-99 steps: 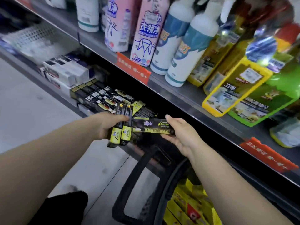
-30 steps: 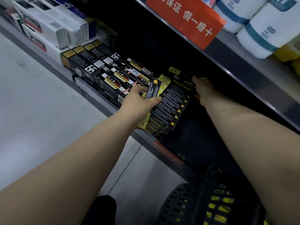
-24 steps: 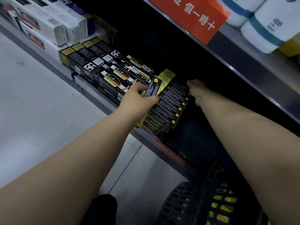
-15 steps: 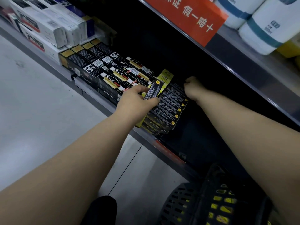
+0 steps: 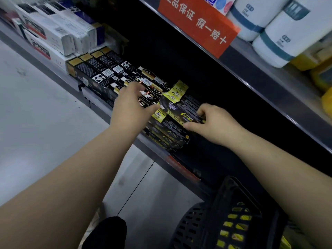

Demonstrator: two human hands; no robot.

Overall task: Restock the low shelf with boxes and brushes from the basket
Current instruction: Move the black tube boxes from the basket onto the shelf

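- The right hand (image 5: 213, 123) pinches the right end of a long black cardboard box with yellow print (image 5: 179, 110), with the thumb underneath and the curled fingers (image 5: 203, 110) on top.
- The held box lies crosswise over a stack of black-and-yellow boxes (image 5: 168, 137) at the front edge of the low grey metal shelf (image 5: 89, 98). Whether it rests on the stack or hangs just above it cannot be told.
- The left hand (image 5: 131, 106) is spread, its fingers loose and apart and blurred at the tips. Its thumb reaches the left end of the held box, and its fingers lie over the neighbouring boxes.
- A row of black boxes with gold ends (image 5: 97, 69) runs along the shelf's front edge, just left of the stack.
- Beyond that row, toward the shelf's left end, white boxes with red and black print (image 5: 53, 35) are piled in layers.
- Yellow box ends (image 5: 177, 91) stick up just behind the held box.
- A black plastic basket (image 5: 206, 221) stands on the pale grey floor (image 5: 45, 123) below the shelf's front edge, under the right forearm. Yellow packs (image 5: 231, 224) show through its holes.
- On the front edge of the shelf above hangs an orange-red sign with white characters (image 5: 197, 24), and white bottles with blue bands (image 5: 280, 36) stand just behind it.
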